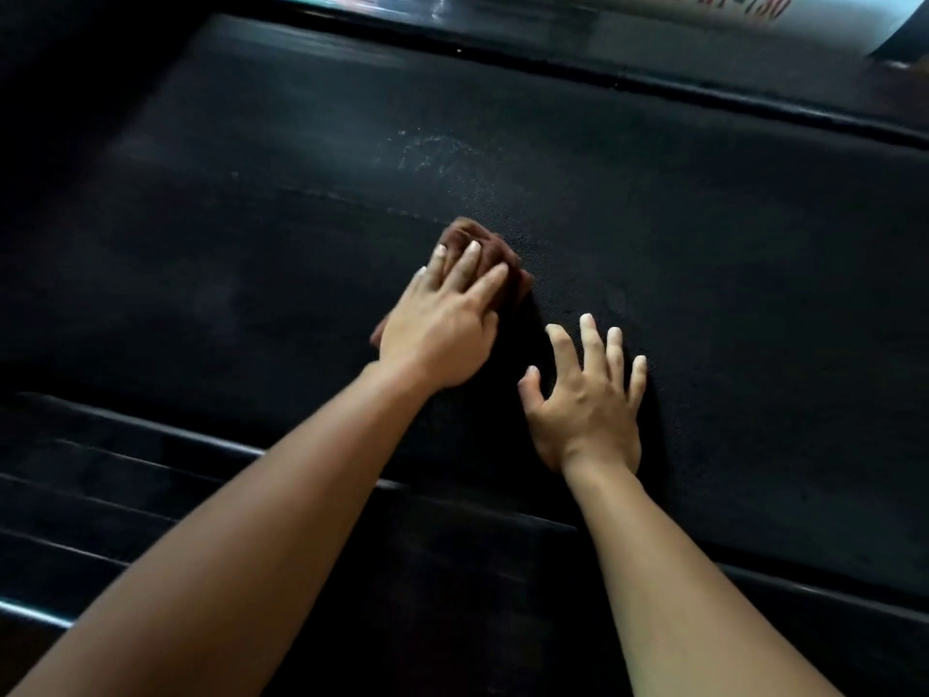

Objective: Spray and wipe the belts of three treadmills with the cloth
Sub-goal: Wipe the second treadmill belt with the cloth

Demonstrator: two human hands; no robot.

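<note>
Cloth (507, 254) beneath left hand (437, 327) on belt (678, 233), red lettering (761, 5) "730" beyond.

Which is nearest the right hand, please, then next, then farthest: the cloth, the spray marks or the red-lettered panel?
1. Brown cloth, just left, under the left hand.
2. Pale spray marks, farther up the belt.
3. Red-lettered panel, top right.
</note>
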